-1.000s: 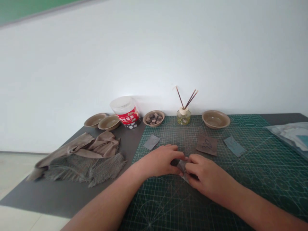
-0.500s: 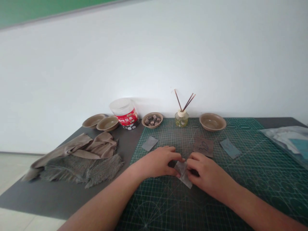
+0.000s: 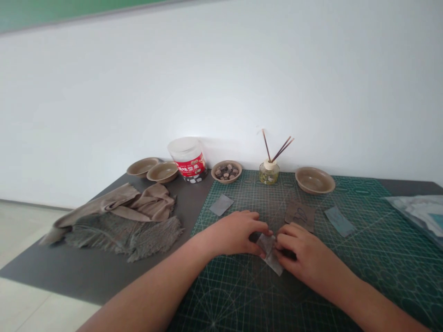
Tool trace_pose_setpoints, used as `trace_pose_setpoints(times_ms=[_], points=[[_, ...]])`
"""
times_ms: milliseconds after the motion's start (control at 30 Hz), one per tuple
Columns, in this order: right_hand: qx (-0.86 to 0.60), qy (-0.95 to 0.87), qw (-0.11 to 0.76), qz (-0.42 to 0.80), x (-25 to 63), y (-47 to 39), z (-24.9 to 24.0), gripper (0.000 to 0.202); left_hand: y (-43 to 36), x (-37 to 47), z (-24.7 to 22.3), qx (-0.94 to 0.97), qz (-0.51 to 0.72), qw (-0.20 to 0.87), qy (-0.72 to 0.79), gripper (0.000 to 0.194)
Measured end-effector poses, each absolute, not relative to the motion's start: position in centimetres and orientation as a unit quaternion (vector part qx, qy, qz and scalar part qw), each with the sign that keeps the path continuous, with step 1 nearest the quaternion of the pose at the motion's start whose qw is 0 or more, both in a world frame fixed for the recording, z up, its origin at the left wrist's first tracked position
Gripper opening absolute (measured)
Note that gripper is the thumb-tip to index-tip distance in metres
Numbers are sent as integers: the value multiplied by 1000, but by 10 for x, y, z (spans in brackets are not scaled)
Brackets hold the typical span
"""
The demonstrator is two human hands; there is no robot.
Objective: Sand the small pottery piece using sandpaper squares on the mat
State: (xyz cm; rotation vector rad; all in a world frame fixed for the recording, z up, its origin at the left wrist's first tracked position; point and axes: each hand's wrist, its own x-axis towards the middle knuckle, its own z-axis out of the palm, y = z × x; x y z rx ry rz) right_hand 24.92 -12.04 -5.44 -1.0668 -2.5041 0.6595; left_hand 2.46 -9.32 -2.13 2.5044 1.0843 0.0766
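Over the near middle of the green cutting mat (image 3: 235, 288), I have both hands gathered around a small, creased grey piece (image 3: 273, 263) that looks like cloth or thin paper. Its lower corner pokes out between them, pointing toward the near edge; I cannot tell from this view whether it lies flat or is slightly lifted.

My left hand (image 3: 238, 235) has its thumb and forefinger parted, the tips at the piece's left edge and upper corner. Whether those fingers grip it or only steady it, I cannot tell. My right hand (image 3: 304, 249) has its fingers curled in close together at the opposite edge, and they look pinched on the piece, though the knuckles cover part of the contact.

I judge the step in hand to be fine shaping work, probably folding or smoothing this one piece. The next move, to my mind, calls for a light left hand as an anchor while the right works the edge, with small motions so the thin material doesn't slip or crumple.

Just beyond the right hand lies a brown square (image 3: 300, 214) with dark marks, partly behind it, then a blue piece (image 3: 339, 221); another grey rectangle (image 3: 221, 205) lies past the left hand.
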Motion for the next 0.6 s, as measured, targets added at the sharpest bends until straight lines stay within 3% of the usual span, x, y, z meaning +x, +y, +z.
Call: trace_pose_setpoints(times_ms=[367, 600], points=[[-400, -889, 126, 184, 258, -121, -62, 15, -93, 18, -30, 907, 40, 188, 376, 45], [-352, -909, 145, 172, 251, -121, -70, 13, -93, 15, -36, 909, 37, 183, 373, 50]])
